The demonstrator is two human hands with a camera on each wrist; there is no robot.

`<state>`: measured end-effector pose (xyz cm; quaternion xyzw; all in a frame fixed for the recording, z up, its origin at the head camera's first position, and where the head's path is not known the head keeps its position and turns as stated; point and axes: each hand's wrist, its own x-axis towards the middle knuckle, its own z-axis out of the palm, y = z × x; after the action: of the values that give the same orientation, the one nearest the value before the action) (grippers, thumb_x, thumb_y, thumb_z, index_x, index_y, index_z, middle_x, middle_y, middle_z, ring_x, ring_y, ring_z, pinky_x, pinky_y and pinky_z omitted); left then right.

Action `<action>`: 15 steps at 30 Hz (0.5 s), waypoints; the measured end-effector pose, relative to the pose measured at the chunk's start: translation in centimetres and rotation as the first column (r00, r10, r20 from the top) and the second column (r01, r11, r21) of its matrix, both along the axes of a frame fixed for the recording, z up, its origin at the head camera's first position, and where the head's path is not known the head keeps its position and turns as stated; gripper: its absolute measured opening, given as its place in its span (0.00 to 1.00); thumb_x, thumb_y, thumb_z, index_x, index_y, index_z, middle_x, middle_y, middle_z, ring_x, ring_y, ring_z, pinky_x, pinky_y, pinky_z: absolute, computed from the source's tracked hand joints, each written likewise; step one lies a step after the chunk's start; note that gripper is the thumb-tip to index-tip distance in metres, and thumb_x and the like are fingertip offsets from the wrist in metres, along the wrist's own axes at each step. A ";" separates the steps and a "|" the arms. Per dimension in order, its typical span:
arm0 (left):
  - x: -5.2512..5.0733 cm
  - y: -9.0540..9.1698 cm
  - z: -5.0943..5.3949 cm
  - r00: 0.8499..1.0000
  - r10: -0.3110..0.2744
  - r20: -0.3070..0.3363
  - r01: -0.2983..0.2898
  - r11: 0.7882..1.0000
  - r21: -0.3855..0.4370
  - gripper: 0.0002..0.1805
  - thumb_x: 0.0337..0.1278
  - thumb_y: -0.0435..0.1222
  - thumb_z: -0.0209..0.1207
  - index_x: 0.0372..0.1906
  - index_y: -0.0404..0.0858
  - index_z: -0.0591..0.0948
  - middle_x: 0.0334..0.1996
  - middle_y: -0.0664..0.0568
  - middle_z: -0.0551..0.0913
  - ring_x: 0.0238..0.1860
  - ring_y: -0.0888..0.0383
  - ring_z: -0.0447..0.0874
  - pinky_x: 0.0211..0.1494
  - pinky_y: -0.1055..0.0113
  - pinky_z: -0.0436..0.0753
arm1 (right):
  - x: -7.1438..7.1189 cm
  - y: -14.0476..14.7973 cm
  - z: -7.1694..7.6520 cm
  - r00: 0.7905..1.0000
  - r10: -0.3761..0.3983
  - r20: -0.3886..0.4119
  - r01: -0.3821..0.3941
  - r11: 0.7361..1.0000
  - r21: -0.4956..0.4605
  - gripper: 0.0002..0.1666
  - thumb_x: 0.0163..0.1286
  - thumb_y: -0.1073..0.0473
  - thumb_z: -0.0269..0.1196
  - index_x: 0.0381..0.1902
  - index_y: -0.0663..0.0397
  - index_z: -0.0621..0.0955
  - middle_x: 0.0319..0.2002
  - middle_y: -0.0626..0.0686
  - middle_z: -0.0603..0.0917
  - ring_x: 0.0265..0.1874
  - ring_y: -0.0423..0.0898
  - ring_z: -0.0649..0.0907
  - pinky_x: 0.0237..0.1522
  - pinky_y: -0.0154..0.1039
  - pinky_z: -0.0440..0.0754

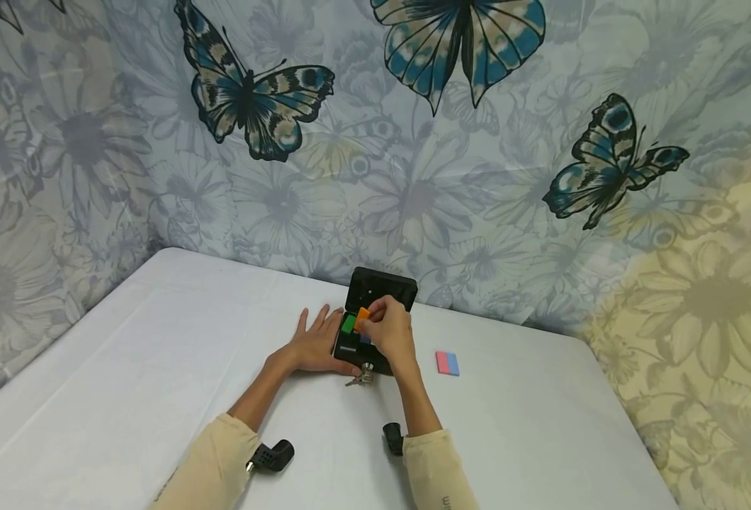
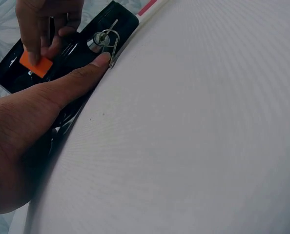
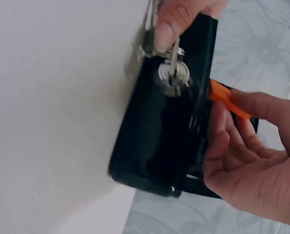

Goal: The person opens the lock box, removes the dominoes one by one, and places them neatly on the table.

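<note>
Both hands work at an open black box (image 3: 142,136) on the white worktop (image 1: 516,418), its lid (image 1: 385,285) raised at the far side. Fingers straight and spread, the left hand (image 1: 314,348) lies against the box's left side, its thumb reaching along the front near the lock (image 3: 173,78) and the hanging keys (image 1: 355,381). With thumb and fingertips the right hand (image 1: 391,334) pinches an orange piece (image 1: 360,318) over the box's left part; whether its lower end touches anything inside, I cannot tell. What matters most is how that piece stands to the box: it is tilted, its long axis running roughly from near to far and its far end leaning right, just beside a green piece (image 1: 348,324) on its left. A blue piece (image 1: 365,339) shows below it, partly hidden by the right hand. Right of the box, apart from it, a pink-and-blue block (image 1: 448,363) lies flat on the worktop, nearer the right hand than the left.
</note>
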<state>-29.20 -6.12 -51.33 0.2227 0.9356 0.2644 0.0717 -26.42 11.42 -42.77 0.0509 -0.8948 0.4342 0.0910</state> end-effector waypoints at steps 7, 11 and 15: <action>0.5 0.1 0.9 1.000 0.003 0.012 -0.003 1.000 0.015 0.72 0.47 0.68 0.69 0.85 0.32 0.46 0.87 0.41 0.45 0.87 0.39 0.31 0.83 0.32 0.27 | -0.2 0.8 0.8 0.996 -0.019 -0.085 0.015 0.999 -0.037 0.10 0.67 0.68 0.71 0.44 0.62 0.83 0.38 0.62 0.88 0.37 0.55 0.88 0.46 0.48 0.91; 0.2 0.1 0.4 1.000 0.011 0.008 -0.011 1.000 0.011 0.72 0.47 0.68 0.68 0.85 0.34 0.45 0.87 0.43 0.44 0.88 0.40 0.30 0.83 0.33 0.26 | -0.3 1.0 1.1 0.994 -0.018 -0.106 0.012 0.999 -0.052 0.10 0.67 0.67 0.72 0.45 0.62 0.84 0.39 0.62 0.90 0.39 0.57 0.90 0.48 0.50 0.91; 0.1 0.1 -0.2 1.000 0.013 0.001 -0.013 1.000 0.000 0.72 0.47 0.70 0.68 0.85 0.35 0.45 0.87 0.43 0.45 0.88 0.41 0.30 0.83 0.33 0.26 | -0.1 1.2 1.2 0.993 -0.053 -0.109 0.046 0.997 -0.065 0.11 0.66 0.67 0.72 0.45 0.63 0.85 0.39 0.63 0.90 0.39 0.57 0.90 0.49 0.51 0.91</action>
<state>-29.05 -6.03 -51.50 0.2164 0.9370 0.2651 0.0702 -26.48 12.59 -41.62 0.0499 -0.8755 0.4558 0.1527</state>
